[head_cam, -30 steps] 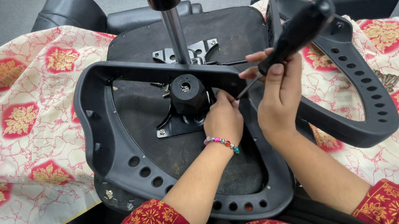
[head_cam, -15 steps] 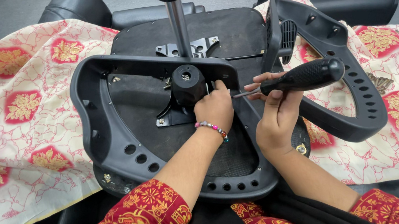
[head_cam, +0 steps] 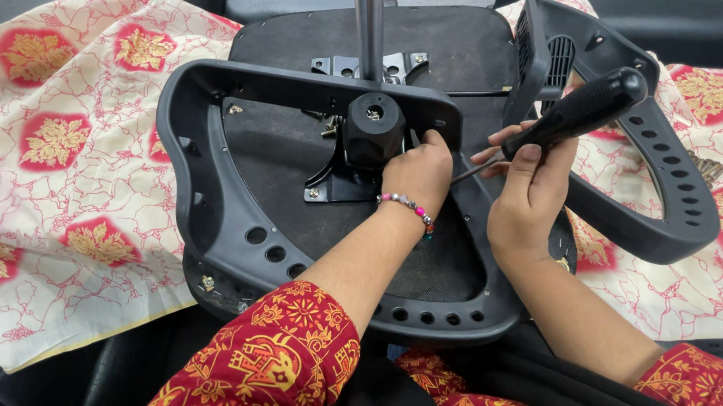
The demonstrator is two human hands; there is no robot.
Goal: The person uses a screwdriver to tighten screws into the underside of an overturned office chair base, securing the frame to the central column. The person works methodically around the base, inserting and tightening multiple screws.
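From the head camera, the right hand (head_cam: 530, 193) is wrapped tight around a screwdriver (head_cam: 568, 119), fingers clamped on the lower part of its black handle. The tool's long axis runs on a slant: the thick handle end points up and to the right of the grip, and the thin metal shaft comes out below and to the left of it, aiming toward the other hand. The tip itself is hidden between the two hands.

The left hand (head_cam: 420, 172) sits just left of that grip, fingers curled and pressed against the inner edge of a black plastic armrest frame (head_cam: 198, 172), right beside a round black knob (head_cam: 374, 128) on the seat mechanism. Whether it pinches some small part cannot be told; the fingertips are folded out of sight. A beaded bracelet (head_cam: 407, 207) circles its wrist.

Beyond the knob, a chrome gas-lift column (head_cam: 369, 18) rises away from the hands. To the right of the screwdriver grip lies a second armrest loop (head_cam: 663, 178) with a row of holes, resting on a cream cloth with red flower patches (head_cam: 44, 143) that spreads out on both sides.
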